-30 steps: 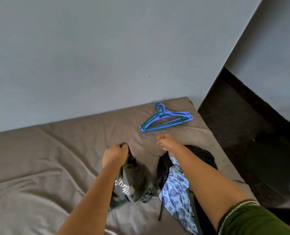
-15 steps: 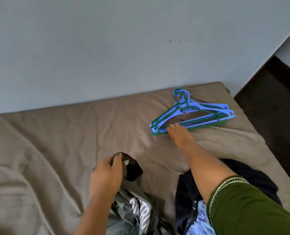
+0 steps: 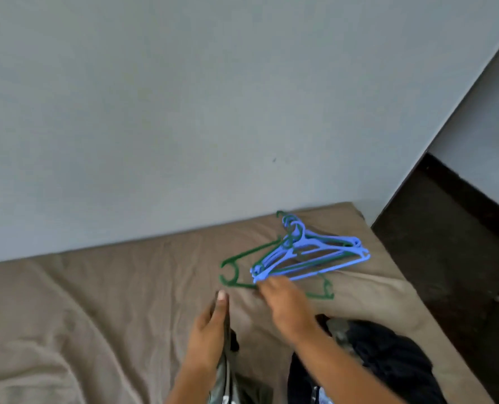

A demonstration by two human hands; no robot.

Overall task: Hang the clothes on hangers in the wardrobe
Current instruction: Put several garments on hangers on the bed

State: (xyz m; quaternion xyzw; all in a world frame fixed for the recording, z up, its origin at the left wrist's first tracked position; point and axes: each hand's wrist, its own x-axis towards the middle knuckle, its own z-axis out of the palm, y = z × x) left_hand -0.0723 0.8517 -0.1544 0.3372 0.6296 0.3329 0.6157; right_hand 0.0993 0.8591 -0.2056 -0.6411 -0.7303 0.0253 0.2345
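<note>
A green hanger (image 3: 236, 262) is pulled out to the left of a stack of blue and green hangers (image 3: 321, 252) on the far right part of the bed. My right hand (image 3: 286, 304) grips the green hanger's lower bar. My left hand (image 3: 210, 330) holds up the edge of a dark grey-green garment (image 3: 228, 377) with white lettering, thumb up along it. A dark pile of clothes (image 3: 388, 357) lies under my right forearm, with a bit of blue floral fabric at the bottom edge.
The bed is covered by a wrinkled brown sheet (image 3: 97, 301) and stands against a pale grey wall (image 3: 184, 112). A dark floor (image 3: 452, 258) drops off to the right of the bed. No wardrobe is in view.
My right hand reached the hanger stack, took the green hanger and drew it left, out of the pile. My left hand kept the grey-green garment and rose slightly.
</note>
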